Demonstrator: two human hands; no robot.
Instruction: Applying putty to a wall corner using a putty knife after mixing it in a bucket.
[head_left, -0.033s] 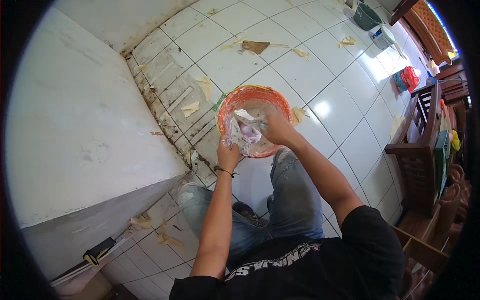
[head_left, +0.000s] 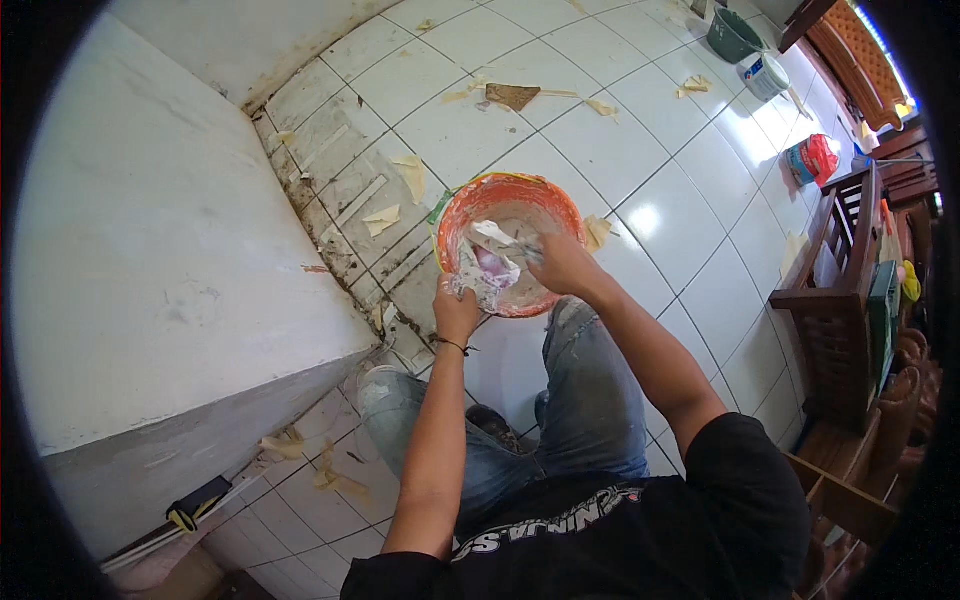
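Note:
An orange bucket [head_left: 570, 205], its inner wall coated with white paste, stands on the floor before my knees. My left hand [head_left: 457, 308] is closed at its near left rim on a paste-smeared plastic bag [head_left: 490, 285] with a pinkish patch. My right hand [head_left: 563, 264] is closed around the handle of a putty knife [head_left: 525, 250] held over the bucket. White paste [head_left: 493, 232] sits on its blade, just above the bag. Part of the handle is hidden by my fingers.
A low white wall block [head_left: 180, 260] rises on the left. Torn paper scraps [head_left: 410, 178] and a brown flat piece [head_left: 513, 96] lie on the tiles. A green bucket [head_left: 733, 35], a white pail [head_left: 766, 76] and a wooden bench [head_left: 835, 300] are to the right.
My right hand has shifted slightly to the right with the putty knife. My left hand stays at the bucket's near left rim.

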